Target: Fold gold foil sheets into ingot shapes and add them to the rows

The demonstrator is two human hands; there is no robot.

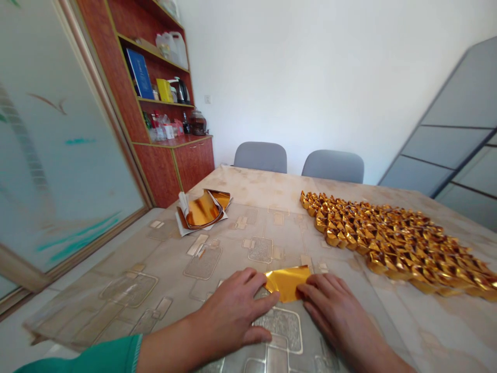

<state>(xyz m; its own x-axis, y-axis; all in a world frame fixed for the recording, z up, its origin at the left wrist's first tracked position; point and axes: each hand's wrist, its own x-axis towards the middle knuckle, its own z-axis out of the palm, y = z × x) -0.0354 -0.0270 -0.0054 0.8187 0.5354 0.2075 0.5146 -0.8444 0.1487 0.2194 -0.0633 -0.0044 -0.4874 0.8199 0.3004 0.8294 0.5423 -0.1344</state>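
A folded sheet of gold foil paper [288, 284] lies on the patterned table cover between my hands. My left hand [238, 313] holds down its left edge with the fingertips, while the thumb rests apart, lower on the cover. At the right edge, my right hand [336, 305] has its fingers closed on the paper; its thumb is mostly hidden. Further back on the left sits a curled stack of gold foil sheets [204, 210] with white backing. Many folded gold foil pieces [388, 235] stand in close rows on the right.
The table [264, 186] carries a clear, patterned cover [163, 269]. Two grey chairs [261, 156] stand at its far side. A red-brown shelf cabinet [174, 160] with bottles and a kettle is at the back left, beside a frosted glass door [70, 155].
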